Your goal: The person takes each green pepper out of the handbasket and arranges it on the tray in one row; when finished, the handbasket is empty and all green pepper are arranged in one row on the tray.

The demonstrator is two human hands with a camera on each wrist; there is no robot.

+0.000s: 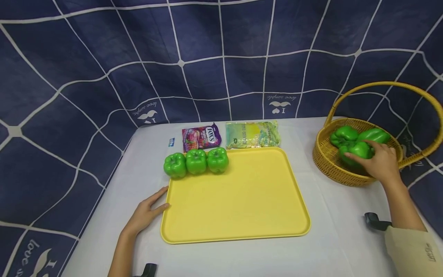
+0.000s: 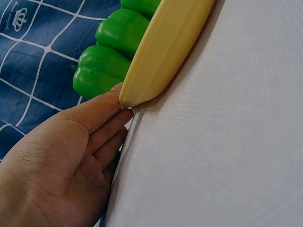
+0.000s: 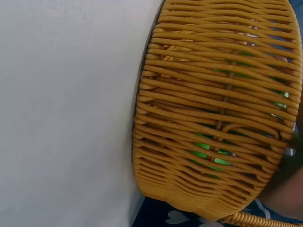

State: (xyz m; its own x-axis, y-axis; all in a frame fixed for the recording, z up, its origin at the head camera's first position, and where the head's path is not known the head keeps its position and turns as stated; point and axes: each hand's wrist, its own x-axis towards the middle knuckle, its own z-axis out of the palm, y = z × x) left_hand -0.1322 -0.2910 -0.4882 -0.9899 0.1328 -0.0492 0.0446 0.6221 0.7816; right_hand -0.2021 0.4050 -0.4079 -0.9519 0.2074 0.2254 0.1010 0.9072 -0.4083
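Green peppers (image 1: pixel 196 161): three lined up on yellow tray (image 1: pixel 238 200)
Basket (image 1: pixel 340 175): apparently two left
Right hand (image 1: pixel 382 161): grip clamped on basket pepper (image 1: pixel 358 150)
Left hand (image 1: pixel 145 213): grip apart, touching tray's edge

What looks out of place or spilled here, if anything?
Nothing looks spilled. One slight oddity: in the head view, the leftmost pepper seems to bulge past the left edge of the tray, so it looks set too near the corner.
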